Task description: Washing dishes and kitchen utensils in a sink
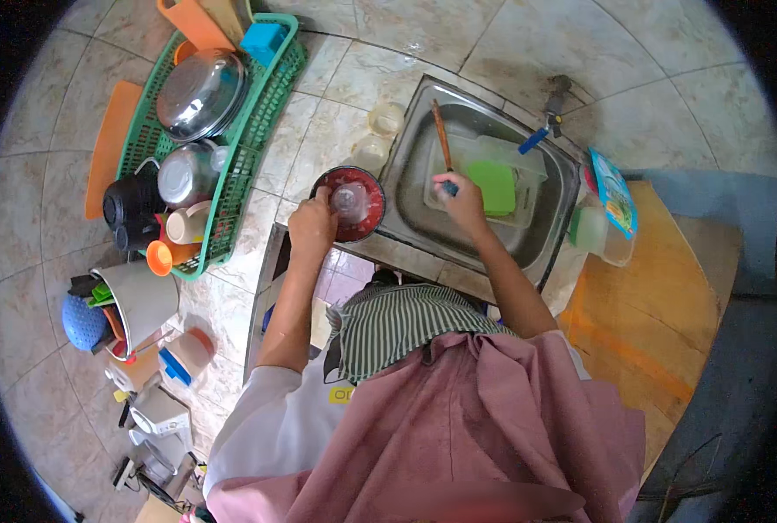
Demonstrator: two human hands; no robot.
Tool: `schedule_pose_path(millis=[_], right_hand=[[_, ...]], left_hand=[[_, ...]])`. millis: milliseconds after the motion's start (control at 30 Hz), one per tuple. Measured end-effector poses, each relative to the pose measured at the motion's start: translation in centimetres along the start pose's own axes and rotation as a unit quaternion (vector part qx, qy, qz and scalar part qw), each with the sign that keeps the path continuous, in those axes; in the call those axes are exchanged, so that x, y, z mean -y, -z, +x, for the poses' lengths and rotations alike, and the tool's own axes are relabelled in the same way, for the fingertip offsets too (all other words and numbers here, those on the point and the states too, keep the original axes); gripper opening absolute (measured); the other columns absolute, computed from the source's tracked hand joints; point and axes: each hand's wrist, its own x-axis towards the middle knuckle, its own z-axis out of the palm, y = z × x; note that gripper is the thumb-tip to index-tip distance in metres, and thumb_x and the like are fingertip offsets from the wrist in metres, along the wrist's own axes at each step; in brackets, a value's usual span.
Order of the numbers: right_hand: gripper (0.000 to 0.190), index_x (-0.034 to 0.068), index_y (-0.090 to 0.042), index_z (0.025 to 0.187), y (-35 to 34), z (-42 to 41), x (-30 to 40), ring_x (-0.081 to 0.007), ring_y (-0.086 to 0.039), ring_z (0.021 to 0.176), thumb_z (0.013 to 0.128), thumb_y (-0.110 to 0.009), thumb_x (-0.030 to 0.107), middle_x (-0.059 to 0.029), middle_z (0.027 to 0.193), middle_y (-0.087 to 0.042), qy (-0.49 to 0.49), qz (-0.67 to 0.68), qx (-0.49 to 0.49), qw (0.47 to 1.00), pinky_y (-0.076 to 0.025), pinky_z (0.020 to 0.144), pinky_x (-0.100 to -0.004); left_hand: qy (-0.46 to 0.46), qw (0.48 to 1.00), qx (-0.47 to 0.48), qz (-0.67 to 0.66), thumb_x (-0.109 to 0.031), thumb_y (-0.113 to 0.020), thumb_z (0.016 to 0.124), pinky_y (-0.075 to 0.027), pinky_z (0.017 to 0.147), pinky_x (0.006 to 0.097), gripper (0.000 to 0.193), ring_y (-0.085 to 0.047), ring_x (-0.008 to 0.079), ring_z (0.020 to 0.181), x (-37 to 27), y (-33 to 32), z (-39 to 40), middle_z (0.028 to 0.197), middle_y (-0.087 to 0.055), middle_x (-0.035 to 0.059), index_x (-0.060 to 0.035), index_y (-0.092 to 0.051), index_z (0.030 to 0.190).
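Observation:
My left hand (314, 222) grips the near-left rim of a dark red bowl (376, 204) on the tiled counter, its fingers reaching over the edge. Suds and a small clear plastic container (350, 201) are inside the bowl. Over the steel sink (411, 225), my right hand (461, 197) is closed around the lower end of a utensil with a brown wooden handle (441, 134). A small dark blue item (450, 188), perhaps a scouring pad, shows at its fingers. Beneath lie a translucent plastic box (529, 160) and a bright green piece (493, 186) in the basin.
Two small tubs (386, 120) stand beside the sink. A blue-handled tap (535, 138) juts over its far right. Left is a green basket (248, 153) of pots and cups. A blue pouch (614, 193) and translucent container (614, 242) sit right, near a wooden board (650, 301).

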Motion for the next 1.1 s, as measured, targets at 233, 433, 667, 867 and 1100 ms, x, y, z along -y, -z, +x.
schedule_pose_path(millis=[233,433,667,867,1100], right_hand=[[0.016,0.009,-0.067,0.087,-3.4,2.0,-9.5,-0.0301,-0.063,0.076,0.073,-0.063,0.017,-0.0139,0.083,-0.065,-0.145,-0.298,0.181,0.926,-0.049,0.066,-0.0390],[0.015,0.005,-0.066,0.083,-5.2,1.7,-13.2,-0.0300,-0.063,0.073,0.071,-0.063,0.015,-0.0148,0.081,-0.065,-0.169,-0.374,0.197,0.890,-0.050,0.064,-0.0416],[0.027,0.001,-0.065,0.086,5.2,0.7,-7.5,-0.0239,-0.064,0.072,0.071,-0.068,0.023,-0.0106,0.077,-0.066,-0.291,0.084,0.051,0.952,-0.049,0.068,-0.0363],[0.039,-0.004,-0.061,0.090,10.1,1.9,-6.1,-0.0225,-0.063,0.078,0.070,-0.067,0.029,-0.0157,0.083,-0.064,-0.300,-0.125,-0.078,0.942,-0.047,0.067,-0.0338],[0.028,0.002,-0.057,0.095,9.8,1.1,-4.4,-0.0355,-0.055,0.092,0.077,-0.059,0.023,-0.0164,0.093,-0.060,-0.145,-0.115,-0.182,0.966,-0.044,0.077,-0.0423]], left_hand=[[-0.009,1.000,-0.023,-0.009,-0.020,-0.069,0.073,-0.049,0.064,0.0423,0.036,-0.062,0.0313,0.075,-2.3,2.1,-1.1,0.082,-0.063,0.0146,-0.0059,-0.052,0.102],[-0.121,0.979,-0.036,-0.160,-0.022,-0.065,0.080,-0.049,0.063,0.0386,0.025,-0.062,0.0295,0.068,-6.8,3.3,-1.8,0.078,-0.062,0.0123,-0.0043,-0.058,0.096],[-0.110,0.858,-0.008,-0.501,-0.030,-0.052,0.090,-0.049,0.067,0.0322,0.037,-0.060,0.0226,0.074,-15.5,-10.4,4.3,0.079,-0.060,0.0087,-0.0016,-0.052,0.112],[-0.009,0.694,0.217,-0.687,-0.037,-0.043,0.091,-0.038,0.042,0.0256,0.032,-0.051,0.0110,0.053,-25.3,-14.8,10.0,0.068,-0.055,0.0019,-0.0081,-0.054,0.099],[0.153,0.571,0.350,-0.727,-0.033,-0.039,0.089,-0.035,0.043,0.0284,0.029,-0.046,0.0146,0.050,-29.1,-14.3,12.2,0.067,-0.053,0.0036,-0.0098,-0.055,0.083]])
